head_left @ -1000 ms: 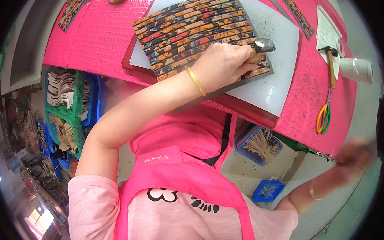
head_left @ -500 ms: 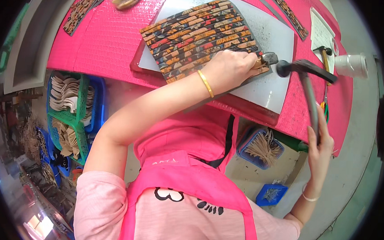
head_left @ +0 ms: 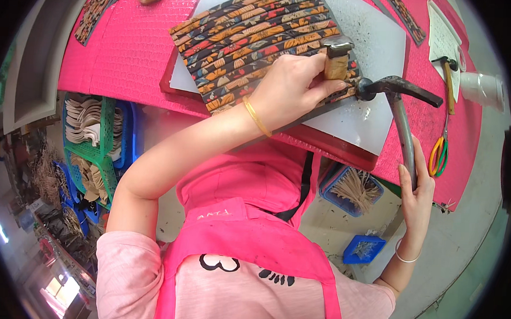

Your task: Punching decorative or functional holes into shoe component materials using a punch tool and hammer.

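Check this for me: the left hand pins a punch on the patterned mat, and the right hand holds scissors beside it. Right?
Not quite. The head view shows the right hand holding a hammer, not scissors. The left hand does pin the punch on the patterned mat.

At the right edge of the frame lie scissors (head_left: 437,156) with orange and green handles, a small hammer (head_left: 449,82), a sheet of paper (head_left: 442,36) and a white cup (head_left: 482,88). At the left stand green baskets (head_left: 92,148); blue bins (head_left: 353,191) sit below the table.
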The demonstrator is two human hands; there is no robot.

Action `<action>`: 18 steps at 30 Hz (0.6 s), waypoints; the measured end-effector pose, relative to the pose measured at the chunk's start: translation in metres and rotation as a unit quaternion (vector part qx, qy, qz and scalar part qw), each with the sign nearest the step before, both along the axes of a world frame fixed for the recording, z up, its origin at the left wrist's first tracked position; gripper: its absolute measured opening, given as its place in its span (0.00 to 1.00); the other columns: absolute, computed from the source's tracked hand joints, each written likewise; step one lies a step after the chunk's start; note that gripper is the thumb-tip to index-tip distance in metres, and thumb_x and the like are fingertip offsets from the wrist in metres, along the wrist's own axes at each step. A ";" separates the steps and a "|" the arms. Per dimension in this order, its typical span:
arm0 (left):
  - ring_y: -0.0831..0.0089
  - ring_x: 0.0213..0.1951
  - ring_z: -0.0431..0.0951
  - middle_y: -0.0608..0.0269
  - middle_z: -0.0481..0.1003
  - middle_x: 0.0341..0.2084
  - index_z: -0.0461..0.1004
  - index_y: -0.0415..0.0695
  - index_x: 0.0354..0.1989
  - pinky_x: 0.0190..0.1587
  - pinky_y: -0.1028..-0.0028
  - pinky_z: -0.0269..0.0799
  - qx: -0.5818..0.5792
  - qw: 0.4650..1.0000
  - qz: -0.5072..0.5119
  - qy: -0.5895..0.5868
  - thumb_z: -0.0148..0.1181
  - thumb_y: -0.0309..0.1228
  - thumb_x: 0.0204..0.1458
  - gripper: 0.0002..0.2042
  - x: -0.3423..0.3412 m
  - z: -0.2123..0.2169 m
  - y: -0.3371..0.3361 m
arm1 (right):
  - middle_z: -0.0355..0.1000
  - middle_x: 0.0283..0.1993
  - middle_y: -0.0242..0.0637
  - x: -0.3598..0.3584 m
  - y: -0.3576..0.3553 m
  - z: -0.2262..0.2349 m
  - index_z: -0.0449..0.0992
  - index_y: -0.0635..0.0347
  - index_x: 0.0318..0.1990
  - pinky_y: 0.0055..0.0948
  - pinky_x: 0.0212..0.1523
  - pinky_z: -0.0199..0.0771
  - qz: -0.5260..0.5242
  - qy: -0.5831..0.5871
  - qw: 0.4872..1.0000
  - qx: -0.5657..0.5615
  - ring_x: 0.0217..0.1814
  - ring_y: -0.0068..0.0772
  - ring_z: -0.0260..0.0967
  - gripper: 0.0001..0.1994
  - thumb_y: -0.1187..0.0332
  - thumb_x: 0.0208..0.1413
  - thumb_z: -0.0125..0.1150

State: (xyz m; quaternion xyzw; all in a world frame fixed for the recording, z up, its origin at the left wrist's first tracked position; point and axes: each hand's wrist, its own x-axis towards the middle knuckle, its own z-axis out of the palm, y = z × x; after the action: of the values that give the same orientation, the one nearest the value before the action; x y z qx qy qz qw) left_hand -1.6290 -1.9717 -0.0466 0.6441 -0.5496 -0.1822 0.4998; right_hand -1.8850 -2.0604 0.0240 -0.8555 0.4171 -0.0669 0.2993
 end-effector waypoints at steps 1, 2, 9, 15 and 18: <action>0.71 0.17 0.74 0.55 0.71 0.13 0.69 0.35 0.24 0.19 0.76 0.64 -0.017 1.000 -0.003 -0.003 0.61 0.31 0.43 0.11 -0.001 -0.001 -0.002 | 0.60 0.25 0.38 0.002 0.000 -0.001 0.61 0.57 0.57 0.22 0.22 0.56 -0.004 -0.001 1.000 0.001 0.20 0.21 0.50 0.23 0.70 0.50 0.51; 0.69 0.17 0.73 0.55 0.70 0.13 0.68 0.35 0.23 0.19 0.75 0.65 -0.026 0.999 -0.003 -0.025 0.62 0.31 0.43 0.11 0.000 -0.002 -0.003 | 0.60 0.25 0.38 0.003 0.001 -0.001 0.61 0.57 0.57 0.22 0.22 0.56 -0.007 0.004 1.000 0.005 0.20 0.21 0.50 0.23 0.70 0.50 0.51; 0.60 0.17 0.71 0.54 0.67 0.12 0.64 0.38 0.20 0.20 0.69 0.64 -0.061 0.993 -0.010 -0.100 0.62 0.32 0.42 0.13 0.000 -0.004 -0.006 | 0.61 0.25 0.38 -0.013 -0.001 -0.011 0.61 0.57 0.57 0.21 0.22 0.56 -0.005 -0.013 1.000 0.011 0.21 0.20 0.51 0.23 0.71 0.50 0.50; 0.61 0.18 0.71 0.56 0.68 0.14 0.64 0.39 0.20 0.20 0.70 0.64 -0.081 0.988 -0.014 -0.128 0.63 0.30 0.41 0.13 -0.004 -0.008 -0.005 | 0.70 0.30 0.38 -0.014 0.001 -0.016 0.60 0.59 0.57 0.18 0.21 0.55 -0.005 -0.071 0.997 -0.007 0.19 0.17 0.50 0.23 0.73 0.50 0.51; 0.60 0.20 0.71 0.56 0.69 0.16 0.63 0.40 0.21 0.21 0.68 0.65 -0.094 0.986 -0.005 -0.137 0.62 0.30 0.41 0.12 -0.009 -0.010 -0.005 | 0.68 0.26 0.31 -0.012 -0.001 0.017 0.63 0.61 0.54 0.15 0.15 0.50 -0.087 -0.205 0.974 0.039 0.15 0.13 0.48 0.20 0.73 0.51 0.50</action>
State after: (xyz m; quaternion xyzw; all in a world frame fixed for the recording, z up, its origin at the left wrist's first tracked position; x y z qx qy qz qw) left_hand -1.6379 -1.9766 -0.0563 0.6108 -0.6306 -0.0422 0.4770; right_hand -1.8971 -2.0617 0.0409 -0.7718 0.4222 -0.2500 0.4044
